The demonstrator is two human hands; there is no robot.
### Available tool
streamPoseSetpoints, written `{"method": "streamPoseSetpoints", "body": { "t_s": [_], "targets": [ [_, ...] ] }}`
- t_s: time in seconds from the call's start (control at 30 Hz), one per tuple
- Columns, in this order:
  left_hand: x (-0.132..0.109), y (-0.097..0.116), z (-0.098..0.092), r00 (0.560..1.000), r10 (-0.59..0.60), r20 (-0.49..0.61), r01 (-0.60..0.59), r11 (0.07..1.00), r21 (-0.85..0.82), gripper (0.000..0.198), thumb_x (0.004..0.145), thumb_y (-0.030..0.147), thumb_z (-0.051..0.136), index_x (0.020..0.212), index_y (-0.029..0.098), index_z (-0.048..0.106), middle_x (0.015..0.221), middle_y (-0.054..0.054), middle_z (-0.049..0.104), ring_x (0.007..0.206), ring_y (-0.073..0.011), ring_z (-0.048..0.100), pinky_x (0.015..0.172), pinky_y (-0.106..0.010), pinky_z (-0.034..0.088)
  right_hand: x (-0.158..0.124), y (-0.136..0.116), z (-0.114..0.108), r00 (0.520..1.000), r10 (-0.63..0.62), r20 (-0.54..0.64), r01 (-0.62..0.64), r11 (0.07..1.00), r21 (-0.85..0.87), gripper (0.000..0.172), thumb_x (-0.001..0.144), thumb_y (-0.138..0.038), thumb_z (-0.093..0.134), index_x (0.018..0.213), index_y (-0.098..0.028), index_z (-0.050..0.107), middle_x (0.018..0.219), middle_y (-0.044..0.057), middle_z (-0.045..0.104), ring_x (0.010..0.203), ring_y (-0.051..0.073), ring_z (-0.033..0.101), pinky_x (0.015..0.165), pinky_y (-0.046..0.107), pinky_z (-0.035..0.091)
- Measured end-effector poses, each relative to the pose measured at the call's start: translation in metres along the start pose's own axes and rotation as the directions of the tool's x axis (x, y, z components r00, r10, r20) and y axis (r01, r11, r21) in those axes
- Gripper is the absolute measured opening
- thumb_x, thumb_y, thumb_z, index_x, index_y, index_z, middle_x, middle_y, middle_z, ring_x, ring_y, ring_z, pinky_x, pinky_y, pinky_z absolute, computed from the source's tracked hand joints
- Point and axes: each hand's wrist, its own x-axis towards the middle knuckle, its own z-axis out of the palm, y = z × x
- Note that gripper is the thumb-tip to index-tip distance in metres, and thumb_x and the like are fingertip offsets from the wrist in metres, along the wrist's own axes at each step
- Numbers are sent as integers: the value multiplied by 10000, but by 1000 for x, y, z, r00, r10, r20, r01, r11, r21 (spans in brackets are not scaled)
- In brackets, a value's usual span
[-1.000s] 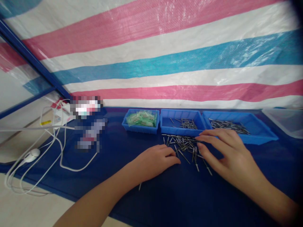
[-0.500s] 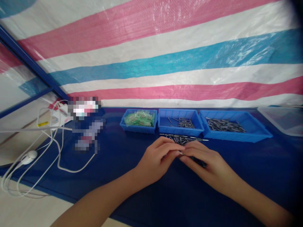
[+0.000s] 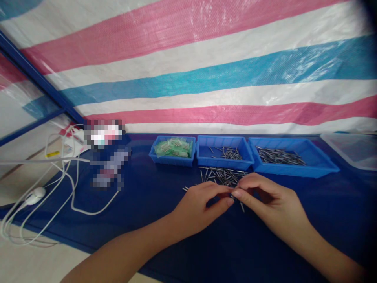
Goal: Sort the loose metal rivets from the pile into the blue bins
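Closely, two hands meet over a pile of metal pins

Nearest lies a bare stretch of the dark blue table (image 3: 232,251), smooth with a dull sheen. Over it, the left hand (image 3: 203,208) has thumb and forefinger pinched on a small metal piece (image 3: 232,197), dark with a bright glint and mostly covered by fingers. The right hand (image 3: 273,208) is curled, its thumb tip beside the same piece; whether it grips it too, I cannot tell. One loose pin (image 3: 242,207) slants just below the right thumb.

Just beyond the fingertips is the pile of pins (image 3: 224,177): thin, straight, silver and dark grey, crossing at all angles, with a few in a line along its far edge.

Behind it stand three blue bins in a row: the left bin (image 3: 171,160) with green-tinted packets (image 3: 173,147), the middle bin (image 3: 225,162) with a small heap of pins, the right bin (image 3: 321,167) with a fuller one. A clear plastic box (image 3: 347,153) sits at the far right.

To the left, white cables (image 3: 91,214) loop across the table. Farthest back hangs a shiny sheet (image 3: 188,82) striped pink, white and blue, beside a blue metal frame (image 3: 38,76).
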Motion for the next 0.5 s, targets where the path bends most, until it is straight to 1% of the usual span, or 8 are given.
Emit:
{"method": "streamPoseSetpoints", "body": {
  "t_s": [0.07, 0.17, 0.27, 0.4, 0.5],
  "targets": [
    [0, -1, 1, 998, 35, 48, -35, 999, -3, 197, 921, 254, 551, 1011, 133, 677, 935, -65, 688, 843, -145, 642, 762, -226, 488, 0, -1, 0, 999, -27, 26, 27, 1000, -14, 139, 807, -312, 679, 727, -221, 609, 717, 10, 620, 691, 146, 591, 605, 262, 481],
    [0, -4, 3, 998, 41, 50, -41, 999, -2, 191, 917, 278, 560, 954, 134, 679, 911, -61, 671, 820, -141, 631, 747, -227, 488, 0, -5, 1, 996, -67, 60, 69, 997, -22, 132, 812, -288, 675, 724, -218, 606, 705, 8, 623, 670, 142, 589, 607, 269, 484],
    [0, -5, 4, 1000, 4, -26, -4, 1000, 13, 159, 893, 285, 593, 919, 146, 666, 897, -50, 649, 793, -133, 615, 732, -231, 490, 0, -7, 1, 989, -116, 86, 119, 992, -29, 88, 829, -260, 654, 759, -221, 617, 731, 14, 637, 686, 148, 601, 619, 279, 491],
    [0, -5, 0, 987, -49, -151, 50, 999, 7, 116, 854, 277, 639, 877, 164, 636, 913, -40, 616, 794, -129, 590, 716, -229, 485, -1, -4, -1, 983, -158, 91, 166, 982, -90, 12, 839, -240, 639, 846, -234, 632, 812, 27, 657, 757, 167, 621, 669, 299, 504],
    [0, -4, -3, 981, -55, -187, 57, 998, 6, 153, 863, 311, 630, 863, 160, 614, 880, -30, 607, 790, -128, 575, 722, -236, 470, -1, -2, -3, 980, -158, 124, 173, 976, -129, 37, 855, -231, 617, 885, -241, 635, 852, 31, 660, 794, 169, 625, 701, 305, 507]
  ]
}}
